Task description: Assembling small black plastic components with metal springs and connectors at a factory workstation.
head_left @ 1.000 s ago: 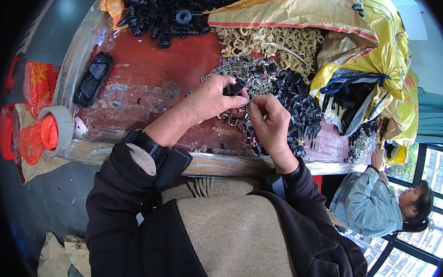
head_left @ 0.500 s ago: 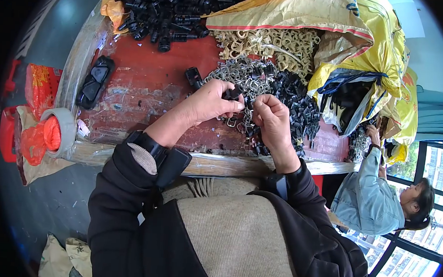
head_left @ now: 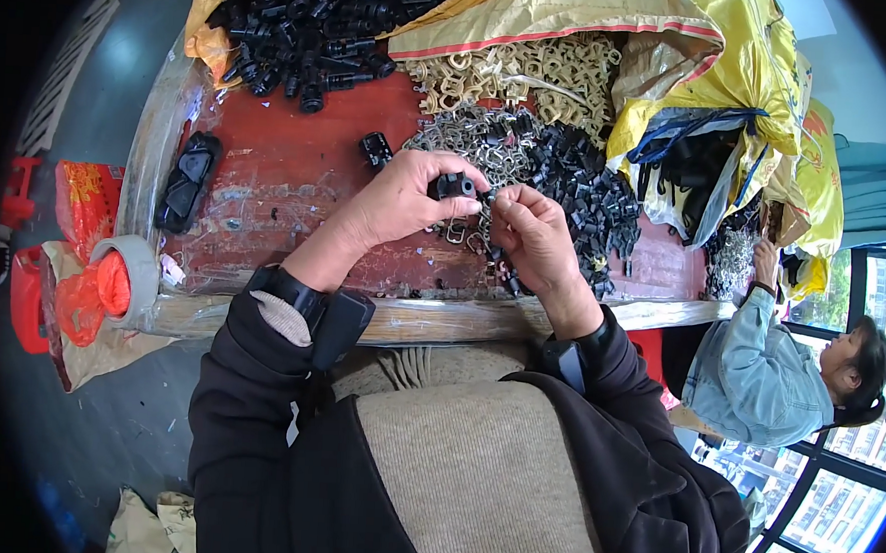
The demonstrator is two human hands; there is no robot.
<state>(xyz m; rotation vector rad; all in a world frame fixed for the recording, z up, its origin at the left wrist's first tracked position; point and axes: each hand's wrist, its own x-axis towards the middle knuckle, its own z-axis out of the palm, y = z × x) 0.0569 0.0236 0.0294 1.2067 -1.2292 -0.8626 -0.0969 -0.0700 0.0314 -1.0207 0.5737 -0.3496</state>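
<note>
My left hand (head_left: 412, 193) is closed around a short black plastic fitting (head_left: 454, 186) with a hole in its end. Close beside it, my right hand (head_left: 537, 239) has thumb and forefinger pinched together at the fitting's right side. Whatever small thing sits in that pinch is too small to name. A thin dark object (head_left: 506, 274) shows below the right palm; I cannot tell if it is held. Just beyond my hands spread a pile of silvery metal loops (head_left: 453, 131) and a heap of small black plastic pieces (head_left: 597, 204). Another black fitting (head_left: 376, 150) lies past my left hand.
Beige loops (head_left: 549, 67) and black cylindrical fittings (head_left: 316, 30) are heaped at the back of the red tabletop (head_left: 289, 158). Yellow woven sacks (head_left: 754, 83) stand at right, near a co-worker's hand (head_left: 765, 263). A black case (head_left: 188, 183) and tape roll (head_left: 134, 280) sit left.
My right hand's fingertips have come left, up to the black fitting. The fitting has turned in my left hand so its holed end shows. The whole view has shifted slightly.
</note>
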